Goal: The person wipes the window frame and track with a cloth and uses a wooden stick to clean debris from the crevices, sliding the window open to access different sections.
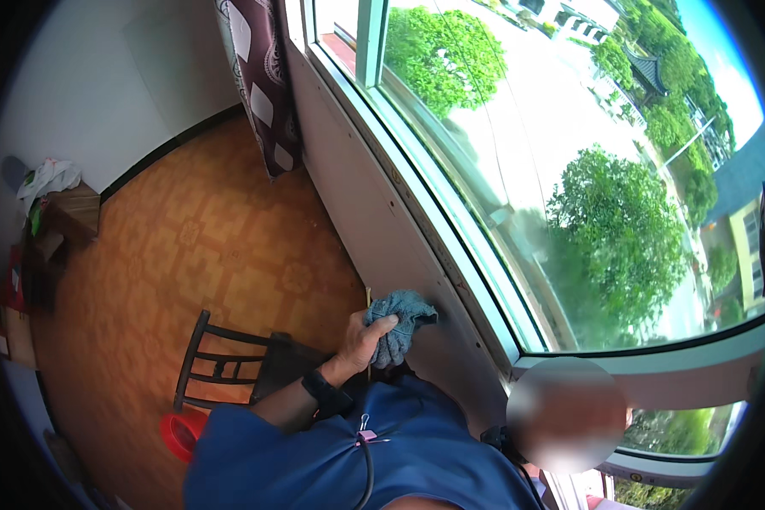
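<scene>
My left hand point(361, 344) grips a bunched grey-blue cloth point(403, 319), with the thumb pressed over it. This cloth is in front of the wall panel point(389, 217) under the window; whether it touches the panel I cannot tell. A thin yellowish stick point(368, 296) shows beside the cloth, partly hidden by the hand. A black band point(326, 394) circles my left wrist. A blurred round patch covers most of my right hand point(567, 413), by the lower window frame point(663, 360). Its fingers and anything in them are hidden.
A dark wooden chair point(197, 357) stands on the patterned floor point(229, 255), near a red plastic container point(182, 437). The large window point(516, 210) runs along my right, a patterned curtain point(258, 83) at its far end. A wooden box point(76, 207) with a white bag sits far left.
</scene>
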Demonstrator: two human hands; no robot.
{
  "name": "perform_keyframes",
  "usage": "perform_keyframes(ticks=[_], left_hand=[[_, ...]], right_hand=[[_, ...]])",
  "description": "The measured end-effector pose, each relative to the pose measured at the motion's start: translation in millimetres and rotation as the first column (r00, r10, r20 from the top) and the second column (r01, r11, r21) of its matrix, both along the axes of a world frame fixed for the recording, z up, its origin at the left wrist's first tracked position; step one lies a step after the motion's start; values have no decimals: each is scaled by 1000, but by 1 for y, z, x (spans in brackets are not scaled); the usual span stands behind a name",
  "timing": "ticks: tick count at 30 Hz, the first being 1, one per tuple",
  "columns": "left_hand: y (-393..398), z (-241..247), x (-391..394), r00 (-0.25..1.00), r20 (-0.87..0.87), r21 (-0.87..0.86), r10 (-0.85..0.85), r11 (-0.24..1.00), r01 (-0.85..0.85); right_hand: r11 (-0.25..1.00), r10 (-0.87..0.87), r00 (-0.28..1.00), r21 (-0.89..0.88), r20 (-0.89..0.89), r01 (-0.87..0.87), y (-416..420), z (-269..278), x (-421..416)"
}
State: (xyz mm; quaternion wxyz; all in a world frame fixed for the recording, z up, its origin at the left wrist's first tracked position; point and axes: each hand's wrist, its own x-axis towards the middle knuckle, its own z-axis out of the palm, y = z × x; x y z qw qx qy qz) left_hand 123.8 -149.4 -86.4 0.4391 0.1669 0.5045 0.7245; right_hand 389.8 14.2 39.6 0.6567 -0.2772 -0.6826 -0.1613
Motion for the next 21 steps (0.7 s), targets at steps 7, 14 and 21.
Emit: perform_keyframes(ticks=[7, 14, 21], left_hand=[[40, -13, -23, 995, 69, -95, -69, 993, 75], [39, 4, -29, 996, 76, -107, -47, 993, 56], [26, -8, -68, 992, 50, -113, -118, 986, 123]], right_hand=[[997, 36, 996, 78, -77, -30, 10, -6, -15], [995, 24, 997, 95, -72, -17, 6, -6, -29], [989, -63, 996, 129, -58, 70, -7, -2, -39]])
